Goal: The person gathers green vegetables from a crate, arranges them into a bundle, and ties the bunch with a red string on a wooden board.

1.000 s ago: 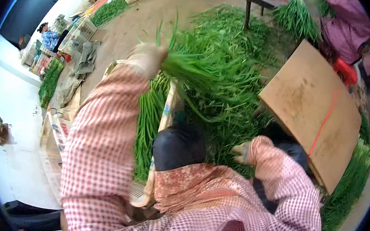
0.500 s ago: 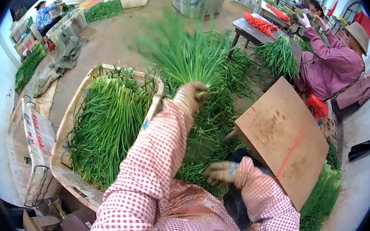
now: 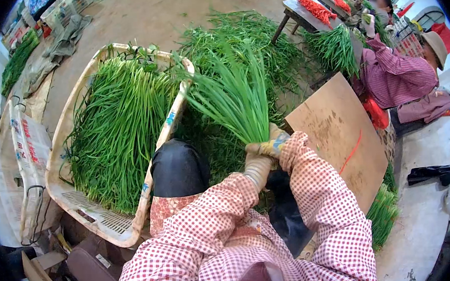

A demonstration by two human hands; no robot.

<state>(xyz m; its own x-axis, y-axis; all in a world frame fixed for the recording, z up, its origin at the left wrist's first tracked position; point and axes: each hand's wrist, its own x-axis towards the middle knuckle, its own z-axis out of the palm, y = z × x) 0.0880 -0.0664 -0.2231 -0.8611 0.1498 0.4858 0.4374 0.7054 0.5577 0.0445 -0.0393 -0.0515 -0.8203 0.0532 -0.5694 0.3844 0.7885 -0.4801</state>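
Left hand [image 3: 258, 168] and right hand [image 3: 277, 139] overlap, clasping a leafy bunch [image 3: 249, 106], its stem ends hidden. A board [image 3: 336, 130] flanks the right sleeve [image 3: 323, 191]

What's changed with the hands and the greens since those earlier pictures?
The left hand has drawn the bunch of greens back toward the body. The right hand, apart from it earlier, has come up to the bunch's base and closed around it; the left hand's fingers are mostly hidden. The filled crate and brown board stayed in place; the view shifted.
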